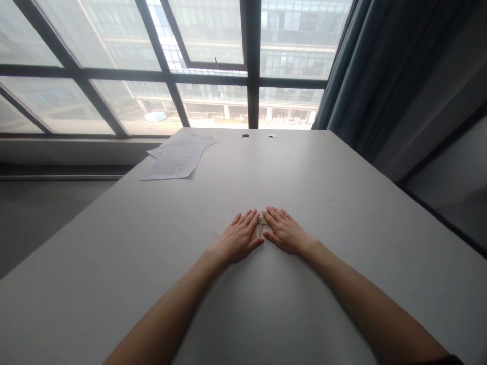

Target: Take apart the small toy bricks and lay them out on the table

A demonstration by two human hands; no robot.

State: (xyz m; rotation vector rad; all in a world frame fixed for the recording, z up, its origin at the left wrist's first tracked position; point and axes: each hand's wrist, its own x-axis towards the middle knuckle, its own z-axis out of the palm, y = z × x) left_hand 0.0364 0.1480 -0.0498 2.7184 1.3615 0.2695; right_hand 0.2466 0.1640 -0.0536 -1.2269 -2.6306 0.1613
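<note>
My left hand point(242, 235) lies palm down on the table, fingers stretched forward and thumb pointing to the right. Opposite it, my right hand point(284, 231) rests flat too, with its fingers angled to the left and forward. In the narrow gap between them shows a small white and yellow thing with bead-like rows point(261, 230) and a dark spot. Both hands partly cover it, so I cannot tell its exact kind. Neither hand is closed around it.
A white table point(327, 167) stretches ahead to the windows. Loose printed sheets point(175, 158) lie at its far left edge. Near the back edge are two round holes, a left one point(245, 136) and a right one point(272, 136). A dark curtain point(353, 76) hangs at the right.
</note>
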